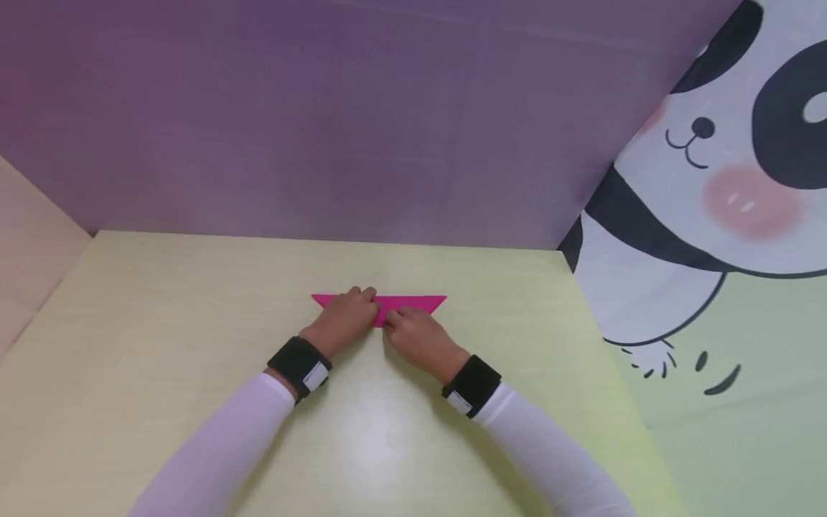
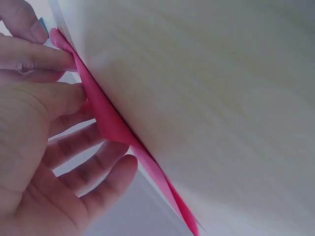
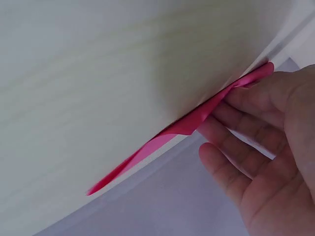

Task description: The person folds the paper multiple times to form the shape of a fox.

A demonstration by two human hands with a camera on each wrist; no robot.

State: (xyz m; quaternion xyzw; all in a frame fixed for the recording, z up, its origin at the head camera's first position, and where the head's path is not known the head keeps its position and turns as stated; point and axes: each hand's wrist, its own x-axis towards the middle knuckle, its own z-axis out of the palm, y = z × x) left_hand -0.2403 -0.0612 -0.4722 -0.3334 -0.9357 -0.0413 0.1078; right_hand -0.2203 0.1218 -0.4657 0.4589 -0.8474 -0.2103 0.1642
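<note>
A sheet of bright pink paper point(image 1: 413, 302), folded to a long strip with pointed ends, lies flat on the table. My left hand point(image 1: 344, 321) covers part of its left half. In the left wrist view, thumb and fingers pinch the near edge of the paper point(image 2: 109, 120), the other fingers reaching past it. My right hand point(image 1: 423, 339) sits just right of the middle and pinches the same near edge. The right wrist view shows a loose flap of the paper point(image 3: 197, 118) standing up beside the fingertips. The hands are close together, knuckles up.
The pale wood-grain table point(image 1: 194, 301) extends all around the paper. A purple cloth point(image 1: 323, 129) hangs along its far edge. On the right hangs a sheet with a printed panda point(image 1: 704, 208). Black bands circle both wrists over white sleeves point(image 1: 220, 438).
</note>
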